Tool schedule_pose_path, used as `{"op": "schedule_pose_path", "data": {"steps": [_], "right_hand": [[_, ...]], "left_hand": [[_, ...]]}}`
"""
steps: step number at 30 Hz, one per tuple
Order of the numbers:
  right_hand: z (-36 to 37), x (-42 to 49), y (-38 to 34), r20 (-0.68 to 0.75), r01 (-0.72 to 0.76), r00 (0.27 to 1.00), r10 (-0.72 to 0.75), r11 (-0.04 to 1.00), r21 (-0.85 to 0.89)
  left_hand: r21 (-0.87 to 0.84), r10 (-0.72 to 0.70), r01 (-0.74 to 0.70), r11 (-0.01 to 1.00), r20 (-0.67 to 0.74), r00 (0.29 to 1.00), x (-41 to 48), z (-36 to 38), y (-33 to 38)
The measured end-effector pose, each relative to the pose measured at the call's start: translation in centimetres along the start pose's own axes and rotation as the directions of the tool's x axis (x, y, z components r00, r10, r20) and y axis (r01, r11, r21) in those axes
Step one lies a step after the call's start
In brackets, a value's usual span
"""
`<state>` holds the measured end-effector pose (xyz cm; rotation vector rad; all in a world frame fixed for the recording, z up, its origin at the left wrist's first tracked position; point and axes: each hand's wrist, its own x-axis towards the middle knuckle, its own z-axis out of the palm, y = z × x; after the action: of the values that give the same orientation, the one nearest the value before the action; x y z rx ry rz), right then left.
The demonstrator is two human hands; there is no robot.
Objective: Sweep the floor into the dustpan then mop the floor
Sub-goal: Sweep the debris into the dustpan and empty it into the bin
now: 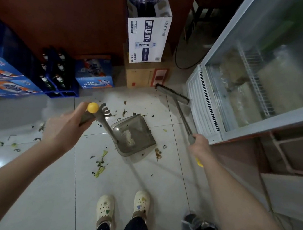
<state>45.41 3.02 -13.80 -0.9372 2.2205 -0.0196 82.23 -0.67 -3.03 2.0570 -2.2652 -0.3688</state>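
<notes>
The tiled floor (pixel 138 180) fills the lower view, strewn with green and dark scraps (pixel 100 166). On the right stands a glass-door fridge (pixel 268 72), its top and right side cut off by the frame. Against the red-brown wall sit a white box (pixel 147 39) on a brown carton (pixel 142 75), and blue crates (pixel 1 75) at the left edge, partly out of view.

The broom (pixel 172 93) lies in front of the fridge's base, its head on the floor by the carton; the handle runs down and right from the head to the right hand (pixel 199 145), which is closed around it. A yellow tip shows below that hand.

The dustpan (pixel 134 134) rests on the floor in the middle, mouth facing up and right toward the broom, some debris inside. Its long handle slants up and left to the left hand (pixel 64 128), closed around the grip below a yellow cap (pixel 93 107).

White clogs (pixel 104 208) stand below. A dark blurred object at lower right is hard to make out.
</notes>
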Motion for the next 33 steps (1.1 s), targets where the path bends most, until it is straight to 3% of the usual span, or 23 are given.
{"op": "schedule_pose_path", "data": {"steps": [9, 14, 21, 27, 33], "right_hand": [[2.2, 7.1, -2.7, 0.022, 0.015, 1.0, -0.015, 1.0, -0.01], [3.9, 8.1, -4.1, 0.118, -0.019, 0.993, 0.016, 1.0, 0.021], [7.5, 3.8, -3.8, 0.258, -0.092, 0.965, 0.039, 0.977, 0.195], [8.7, -3.4, -0.4, 0.387, -0.1, 0.922, 0.021, 0.977, 0.187], [6.6, -5.6, 0.9, 0.345, -0.104, 0.938, 0.018, 0.967, 0.231]], "left_hand": [[0.02, 0.023, -0.022, 1.0, -0.076, 0.997, 1.9, 1.8, -1.1], [-0.001, 0.029, -0.029, 1.0, -0.072, 0.997, 2.1, 2.0, -1.7], [-0.032, 0.035, -0.037, 0.999, -0.061, 0.998, 0.8, 1.3, -1.7], [-0.034, 0.033, -0.034, 0.999, -0.015, 0.999, -0.6, 0.2, -2.8], [0.015, 0.059, -0.059, 0.998, -0.025, 0.998, -1.1, -0.5, -3.4]]}}
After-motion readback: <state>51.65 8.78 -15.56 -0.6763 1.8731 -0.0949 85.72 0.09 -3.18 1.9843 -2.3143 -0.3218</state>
